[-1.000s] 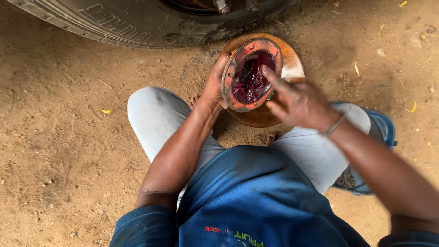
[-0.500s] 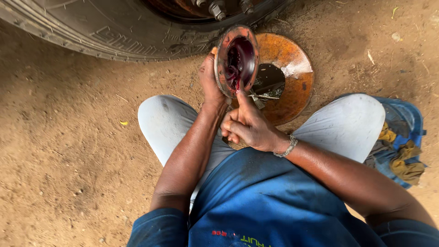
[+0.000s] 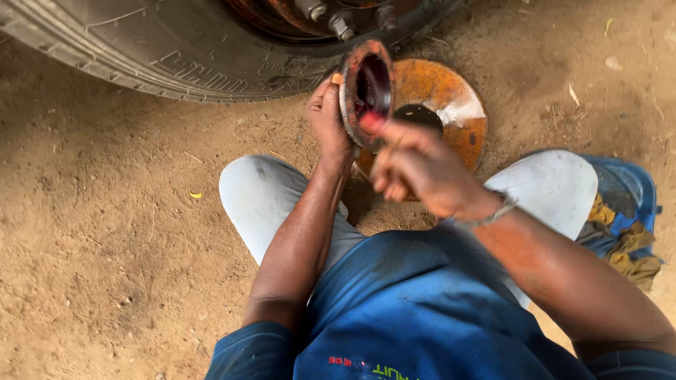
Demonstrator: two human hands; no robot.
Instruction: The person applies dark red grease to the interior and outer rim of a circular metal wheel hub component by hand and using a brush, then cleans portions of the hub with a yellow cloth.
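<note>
The round cap (image 3: 366, 88) held up in the left hand (image 3: 327, 116) looks like rusty, pitted metal, its hollow smeared with glossy dark-red grease, which also coats a fingertip of the right hand (image 3: 415, 169). The disc (image 3: 458, 105) on the ground (image 3: 105, 232) is matt orange-rusted metal with one bare grey patch. The tyre (image 3: 155, 49) is dull black rubber, ribbed and dusty. The ground is dry, rough, crumbly sand. The trousers (image 3: 260, 190) are pale, smooth cloth; the rag (image 3: 623, 232) is crumpled cloth
</note>
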